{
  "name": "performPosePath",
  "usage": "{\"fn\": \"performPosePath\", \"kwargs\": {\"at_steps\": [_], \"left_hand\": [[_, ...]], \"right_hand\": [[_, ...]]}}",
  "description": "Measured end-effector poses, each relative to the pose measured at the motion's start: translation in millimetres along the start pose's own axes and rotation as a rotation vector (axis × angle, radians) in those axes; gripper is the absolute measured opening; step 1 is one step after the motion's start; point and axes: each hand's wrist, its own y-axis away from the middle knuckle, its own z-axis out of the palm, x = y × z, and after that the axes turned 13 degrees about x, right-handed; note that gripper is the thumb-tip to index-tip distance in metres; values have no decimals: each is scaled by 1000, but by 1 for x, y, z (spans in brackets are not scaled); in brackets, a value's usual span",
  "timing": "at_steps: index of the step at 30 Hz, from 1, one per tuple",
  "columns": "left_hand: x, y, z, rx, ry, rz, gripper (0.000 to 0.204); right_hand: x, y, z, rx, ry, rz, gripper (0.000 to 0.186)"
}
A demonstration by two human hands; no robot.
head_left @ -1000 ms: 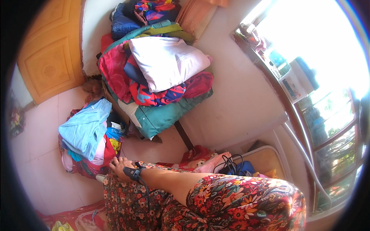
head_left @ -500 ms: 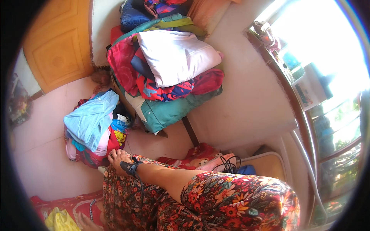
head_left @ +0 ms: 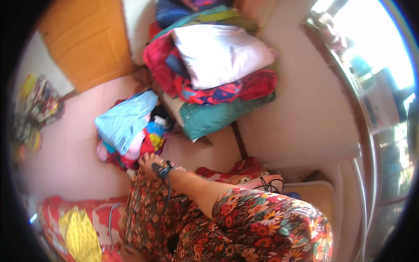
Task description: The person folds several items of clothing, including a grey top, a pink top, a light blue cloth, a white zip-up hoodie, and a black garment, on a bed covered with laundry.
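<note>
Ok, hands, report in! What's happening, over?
Right hand at floral clothing, by clothes pile; pile contact unclear. Left hand can't be made out. Large fabric stack beside pile.

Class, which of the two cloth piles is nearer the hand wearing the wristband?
The smaller, light-blue-topped pile: it sits just beyond the right hand. The larger, white-topped pile is farther from that hand.

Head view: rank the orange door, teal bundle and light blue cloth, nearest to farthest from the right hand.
From the right hand:
1. Light blue cloth: just beyond, slightly left.
2. Teal bundle: beyond, to the right.
3. Orange door: farthest, at the upper left of the picture.
</note>
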Motion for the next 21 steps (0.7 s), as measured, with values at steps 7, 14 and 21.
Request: {"fn": "performPosePath", "kwargs": {"at_steps": [7,14,21], "left_hand": [[-4,15,-19,-169,99,-277,23],[60,92,-83,-3,-45,-377,37],[64,199,-123,107,-8,-847,49]], "right_hand": [[9,-8,0,63,94,-231,51],[-14,35,13,227,168,-798,59],[12,42,-2,70,-87,-868,30]]}}
